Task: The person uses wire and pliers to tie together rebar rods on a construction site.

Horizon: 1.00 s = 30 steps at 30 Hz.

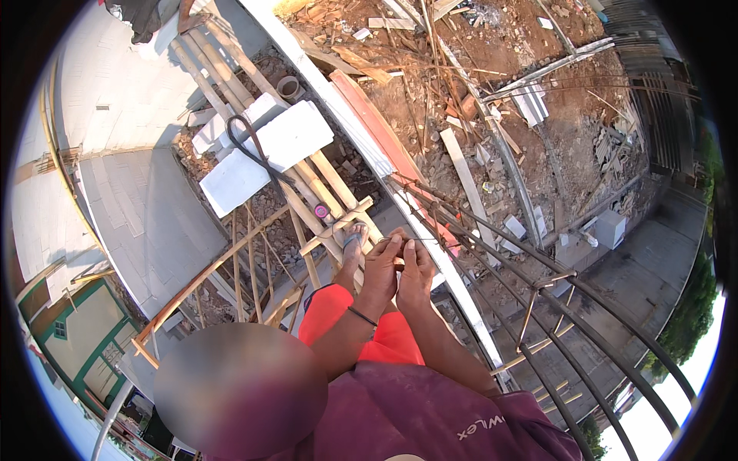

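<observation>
My left hand (380,265) and my right hand (416,269) are close together in front of my legs, both with fingers curled and thumbs up. Between them is a thin dark wire (427,240), pinched at the fingertips; its ends are hard to make out. A dark band circles my left wrist. Just right of the hands, long steel reinforcing bars (492,250) run slantwise, joined by bent ties (555,280). My sandalled foot (355,234) rests on bamboo poles (336,184) to the left of the hands.
White blocks (296,134) lie across the bamboo, with a black looped strap (257,154) on top. Near my foot sits a small pink roll (320,210). A concrete wall edge (361,138) passes alongside; rubble (400,100) covers the ground beyond. Another person's hand (186,17) shows far left.
</observation>
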Each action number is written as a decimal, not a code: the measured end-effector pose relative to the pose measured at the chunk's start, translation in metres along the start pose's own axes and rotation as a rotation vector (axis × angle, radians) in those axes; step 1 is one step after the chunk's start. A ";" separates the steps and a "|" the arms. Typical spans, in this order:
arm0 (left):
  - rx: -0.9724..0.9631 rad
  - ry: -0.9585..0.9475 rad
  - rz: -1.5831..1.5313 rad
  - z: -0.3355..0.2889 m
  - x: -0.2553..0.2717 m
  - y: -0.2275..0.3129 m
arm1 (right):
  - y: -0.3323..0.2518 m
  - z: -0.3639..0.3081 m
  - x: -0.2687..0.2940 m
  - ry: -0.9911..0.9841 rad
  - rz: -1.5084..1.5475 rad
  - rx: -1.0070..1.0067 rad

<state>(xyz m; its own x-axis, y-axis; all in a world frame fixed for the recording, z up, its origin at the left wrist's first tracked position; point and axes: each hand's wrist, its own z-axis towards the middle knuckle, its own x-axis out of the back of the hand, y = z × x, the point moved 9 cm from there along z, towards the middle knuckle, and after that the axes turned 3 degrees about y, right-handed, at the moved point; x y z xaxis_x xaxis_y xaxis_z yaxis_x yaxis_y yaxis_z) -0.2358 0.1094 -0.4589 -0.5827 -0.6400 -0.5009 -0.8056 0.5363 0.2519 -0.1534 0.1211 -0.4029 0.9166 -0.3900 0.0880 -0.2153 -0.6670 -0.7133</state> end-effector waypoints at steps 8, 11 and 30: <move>-0.153 -0.299 0.315 -0.033 0.003 0.013 | 0.021 -0.006 0.015 0.025 0.323 -0.054; 0.135 -0.366 0.359 -0.035 0.032 0.023 | 0.011 -0.034 0.030 0.047 0.153 -0.103; -0.093 -0.867 1.225 0.103 -0.145 0.058 | -0.042 0.001 0.015 0.172 0.156 0.007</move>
<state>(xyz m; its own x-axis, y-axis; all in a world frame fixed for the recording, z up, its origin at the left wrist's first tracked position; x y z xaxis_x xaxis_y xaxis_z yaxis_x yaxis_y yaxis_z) -0.1868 0.2895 -0.4572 -0.6660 0.6992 -0.2597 0.0965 0.4260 0.8995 -0.1301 0.1435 -0.3721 0.8014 -0.5908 0.0930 -0.3471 -0.5861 -0.7321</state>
